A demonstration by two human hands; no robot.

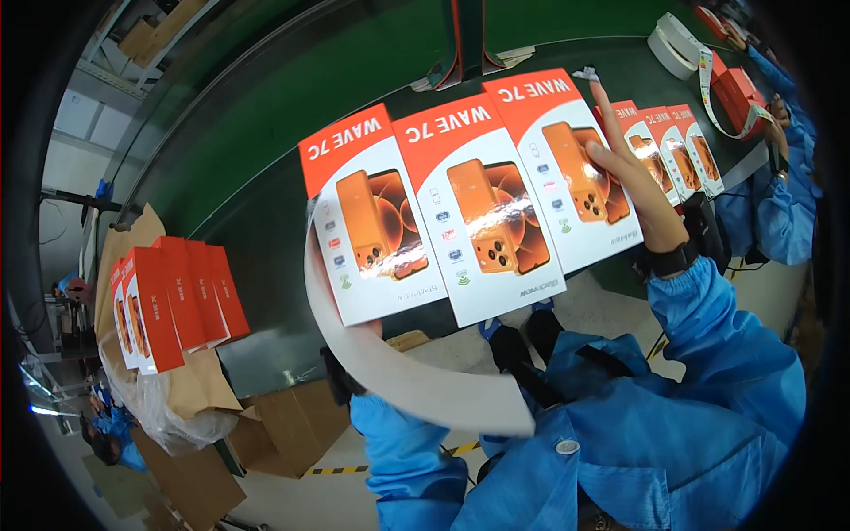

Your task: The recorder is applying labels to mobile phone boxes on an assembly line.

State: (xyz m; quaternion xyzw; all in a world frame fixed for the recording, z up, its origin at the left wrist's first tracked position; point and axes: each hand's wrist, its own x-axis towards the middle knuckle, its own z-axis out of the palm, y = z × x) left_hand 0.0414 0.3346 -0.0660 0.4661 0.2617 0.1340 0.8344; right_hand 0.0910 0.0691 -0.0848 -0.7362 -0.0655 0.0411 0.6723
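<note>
Three red-and-white phone boxes, a left one (367,292), a middle one (443,292) and a right one (602,243), are held up side by side, their phone pictures facing me. My left hand (375,327) supports them from below at the left; its fingers are mostly hidden behind the boxes. At the right side, my right hand (639,190) grips the right box with the thumb on its front and the index finger stretched upward. By that fingertip is a small pale scrap (584,73) I cannot make out. A white curved strip (398,380) hangs from the left box across my left wrist.
On the dark green table (266,265) stand more phone boxes (177,301) at the left and several others (673,150) at the right. A co-worker's hand (776,124) is beside a label roll (675,46) at the far right. Cardboard cartons (297,425) lie lower left.
</note>
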